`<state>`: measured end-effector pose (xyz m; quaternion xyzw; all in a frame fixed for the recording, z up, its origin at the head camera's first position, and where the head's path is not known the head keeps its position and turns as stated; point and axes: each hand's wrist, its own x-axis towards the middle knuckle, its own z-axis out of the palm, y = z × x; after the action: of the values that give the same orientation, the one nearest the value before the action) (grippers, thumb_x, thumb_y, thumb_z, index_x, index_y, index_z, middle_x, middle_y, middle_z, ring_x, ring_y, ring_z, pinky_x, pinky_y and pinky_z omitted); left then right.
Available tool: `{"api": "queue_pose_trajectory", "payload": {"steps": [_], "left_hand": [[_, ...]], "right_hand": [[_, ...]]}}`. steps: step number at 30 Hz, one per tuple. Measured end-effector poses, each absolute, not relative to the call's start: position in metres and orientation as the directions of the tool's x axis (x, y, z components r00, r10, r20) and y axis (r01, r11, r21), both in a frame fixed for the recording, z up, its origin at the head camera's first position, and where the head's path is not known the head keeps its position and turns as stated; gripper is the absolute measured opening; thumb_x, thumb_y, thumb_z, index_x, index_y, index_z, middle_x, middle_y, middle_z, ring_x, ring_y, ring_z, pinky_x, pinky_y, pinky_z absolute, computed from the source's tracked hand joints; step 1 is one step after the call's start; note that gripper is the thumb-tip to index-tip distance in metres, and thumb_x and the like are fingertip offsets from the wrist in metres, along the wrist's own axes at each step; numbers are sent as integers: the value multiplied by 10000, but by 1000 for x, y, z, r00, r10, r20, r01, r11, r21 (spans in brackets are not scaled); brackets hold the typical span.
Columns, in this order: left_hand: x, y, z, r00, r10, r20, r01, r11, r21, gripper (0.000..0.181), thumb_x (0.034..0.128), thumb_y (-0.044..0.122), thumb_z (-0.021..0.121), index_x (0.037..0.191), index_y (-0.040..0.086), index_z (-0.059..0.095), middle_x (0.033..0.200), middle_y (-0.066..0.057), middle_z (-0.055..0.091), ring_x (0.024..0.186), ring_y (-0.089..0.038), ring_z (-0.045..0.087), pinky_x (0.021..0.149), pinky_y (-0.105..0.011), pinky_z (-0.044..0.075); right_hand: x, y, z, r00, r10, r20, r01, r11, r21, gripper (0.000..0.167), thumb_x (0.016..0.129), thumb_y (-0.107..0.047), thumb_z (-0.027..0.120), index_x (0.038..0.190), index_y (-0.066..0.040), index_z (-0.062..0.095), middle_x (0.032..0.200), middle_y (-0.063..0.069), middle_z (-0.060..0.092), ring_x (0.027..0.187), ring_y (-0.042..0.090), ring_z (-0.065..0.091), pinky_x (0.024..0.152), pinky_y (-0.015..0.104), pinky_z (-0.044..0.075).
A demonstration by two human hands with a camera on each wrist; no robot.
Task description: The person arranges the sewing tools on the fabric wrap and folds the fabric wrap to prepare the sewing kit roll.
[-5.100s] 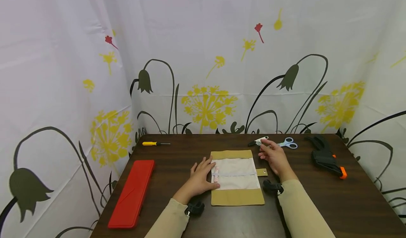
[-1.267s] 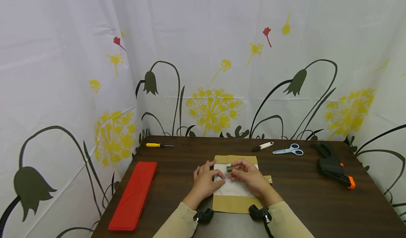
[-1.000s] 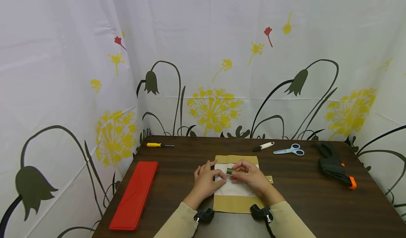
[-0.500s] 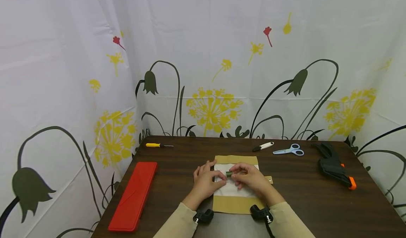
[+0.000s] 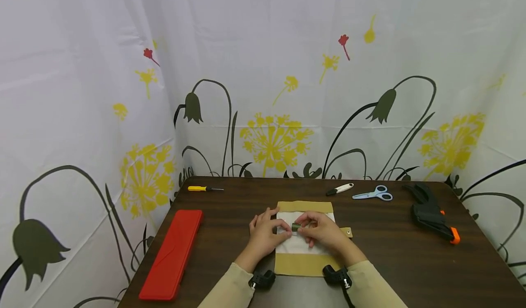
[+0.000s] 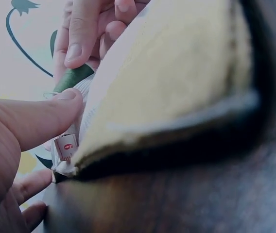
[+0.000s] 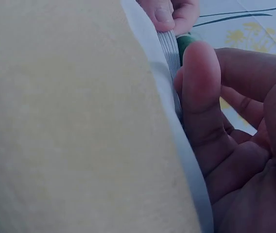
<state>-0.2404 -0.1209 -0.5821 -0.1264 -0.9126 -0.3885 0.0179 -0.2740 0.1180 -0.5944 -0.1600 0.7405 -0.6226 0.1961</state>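
Note:
An unfolded tan and white fabric pouch (image 5: 306, 264) lies on the table under both hands. My right hand (image 5: 322, 230) pinches a spool of dark green thread (image 5: 295, 227) at the pouch's middle. With thumb and forefinger my left hand (image 5: 265, 237) pinches the ribbed elastic band (image 7: 169, 48) that runs across the white lining. In the left wrist view the spool's green side shows beside the band, close to the left thumb (image 6: 55, 114). A white tape measure (image 6: 66, 147) with red print sits at the band's left end. The right fingertips partly cover the spool.
A red case (image 5: 171, 255) lies at the left. Along the back are a yellow screwdriver (image 5: 199, 189), a white and black tool (image 5: 340, 189) and light blue scissors (image 5: 374, 194). A black clamp (image 5: 429, 213) with orange tips lies at the right.
Since the earliest frame, my right hand has come in from beyond the pouch's right side and now holds the spool. Lately the spool has moved slightly down and left, toward the left fingertips.

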Motion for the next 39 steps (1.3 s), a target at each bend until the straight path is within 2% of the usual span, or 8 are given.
{"api": "queue_pose_trajectory", "payload": {"steps": [9,17,23,30,39], "left_hand": [[-236,-125,-586,-972,191,138,230,647,727,160,933,320,869,821,351,759,1669,-161,521,1633,-530,284,1232,-783,75],[-240,-124,-583,-967,203,157,252,630,735,149,939,276,864,842,334,767,1665,-154,533,1632,-520,302,1230,-787,81],[-243,-122,-583,-965,206,164,258,616,744,140,933,266,866,845,309,766,1653,-161,546,1629,-518,314,1229,-780,91],[-246,-120,-583,-968,177,177,249,606,755,152,928,254,872,838,299,758,1628,-130,582,1632,-483,334,1234,-750,99],[-245,-119,-585,-970,163,182,244,591,769,135,940,274,858,852,297,757,1605,-115,608,1628,-487,337,1230,-742,91]], "right_hand": [[-275,112,-598,-859,-508,-65,-49,209,-977,252,996,-117,788,1206,-5,707,1001,105,693,527,128,590,498,274,554],[-276,114,-597,-870,-492,-44,-78,224,-971,191,985,-117,805,1154,-52,746,962,63,680,454,96,531,445,222,469],[-278,117,-596,-866,-499,-34,-93,227,-969,212,977,-116,815,1160,-27,757,831,54,647,440,103,496,420,232,441],[-279,118,-594,-851,-525,-29,-143,283,-948,154,1005,-152,789,1158,-135,784,784,16,642,419,116,494,421,235,450],[-276,118,-593,-836,-549,-23,-190,328,-925,144,1043,-178,748,1182,-208,776,780,20,633,426,114,535,438,289,525]]}}
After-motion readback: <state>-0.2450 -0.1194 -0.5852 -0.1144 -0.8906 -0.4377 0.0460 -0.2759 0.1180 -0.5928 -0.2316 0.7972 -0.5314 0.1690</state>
